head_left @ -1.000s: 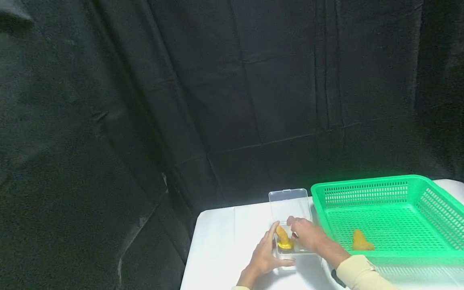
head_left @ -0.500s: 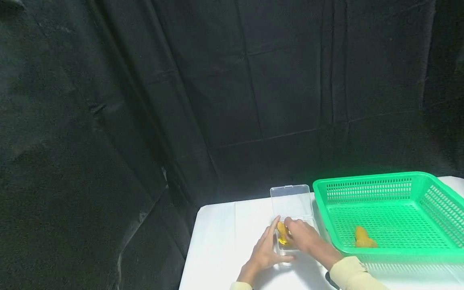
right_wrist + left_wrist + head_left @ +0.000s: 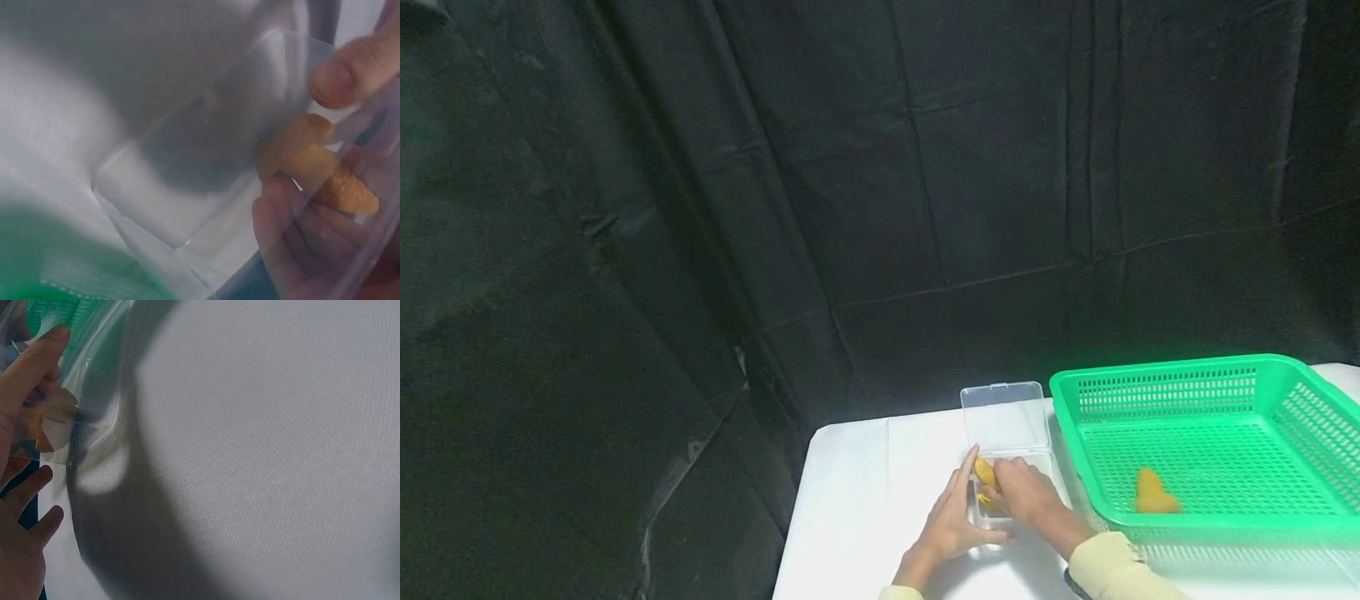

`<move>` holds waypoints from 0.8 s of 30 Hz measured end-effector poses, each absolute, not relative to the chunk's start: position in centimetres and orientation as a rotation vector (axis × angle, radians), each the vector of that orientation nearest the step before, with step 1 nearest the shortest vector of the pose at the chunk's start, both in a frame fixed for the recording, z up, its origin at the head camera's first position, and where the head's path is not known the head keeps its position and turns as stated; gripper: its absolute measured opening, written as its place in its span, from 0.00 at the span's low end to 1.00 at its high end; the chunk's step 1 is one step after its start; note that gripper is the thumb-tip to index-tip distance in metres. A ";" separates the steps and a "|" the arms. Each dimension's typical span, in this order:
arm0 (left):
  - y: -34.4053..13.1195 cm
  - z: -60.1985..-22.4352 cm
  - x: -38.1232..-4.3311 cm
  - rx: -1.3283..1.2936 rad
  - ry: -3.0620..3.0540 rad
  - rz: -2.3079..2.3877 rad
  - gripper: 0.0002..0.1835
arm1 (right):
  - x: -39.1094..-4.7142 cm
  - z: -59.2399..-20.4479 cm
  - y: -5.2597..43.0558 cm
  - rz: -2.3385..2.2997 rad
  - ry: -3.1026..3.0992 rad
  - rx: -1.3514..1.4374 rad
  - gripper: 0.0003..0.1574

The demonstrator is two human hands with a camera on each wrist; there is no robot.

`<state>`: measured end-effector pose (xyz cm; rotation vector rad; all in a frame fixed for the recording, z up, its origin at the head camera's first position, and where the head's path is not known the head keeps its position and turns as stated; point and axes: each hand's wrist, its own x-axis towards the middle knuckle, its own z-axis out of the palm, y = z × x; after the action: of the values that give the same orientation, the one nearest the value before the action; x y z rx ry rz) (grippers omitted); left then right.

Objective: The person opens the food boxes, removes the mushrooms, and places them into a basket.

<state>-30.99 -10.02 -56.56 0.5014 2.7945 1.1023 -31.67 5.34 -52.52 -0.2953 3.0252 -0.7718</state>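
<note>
A clear plastic box (image 3: 997, 522) stands on the white-covered table, its hinged lid (image 3: 1003, 425) raised at the back. My left hand (image 3: 946, 527) grips the box, fingers along its left side and thumb at the front. Inside lies a knobby yellow-tan piece (image 3: 985, 472), with a bumpy orange surface in the right wrist view. My right hand (image 3: 1028, 498) reaches into the box with curled fingers and holds this piece, partly covering it. In the left wrist view, the left thumb (image 3: 40, 362) lies over the clear wall. A similar tan piece (image 3: 1154, 493) lies in the green basket.
The green perforated basket (image 3: 1202, 462) stands right of the box, close beside it. White cloth (image 3: 857, 508) covers the table, whose left edge shows. Black fabric (image 3: 880, 183) hangs behind and to the left.
My right hand has moved left and down into the box, onto the yellow-tan piece, covering more of it. My left hand keeps its grip. The head view has shifted slightly.
</note>
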 end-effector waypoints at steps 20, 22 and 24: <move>-10.5 -56.5 -30.4 0.510 2.840 1.079 0.68 | -30.9 -49.0 9.6 -1.493 3.021 -0.301 0.18; -10.5 -56.5 -30.4 0.507 2.837 1.089 0.68 | -30.8 -47.6 11.2 -1.540 2.980 -0.258 0.22; -10.6 -56.6 -30.5 0.504 2.839 1.092 0.68 | -30.8 -46.4 12.9 -1.503 2.989 -0.213 0.26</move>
<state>-30.49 -10.61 -56.59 0.5036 2.8392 1.0919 -30.82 12.92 -46.37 -0.2130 2.9892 -1.5031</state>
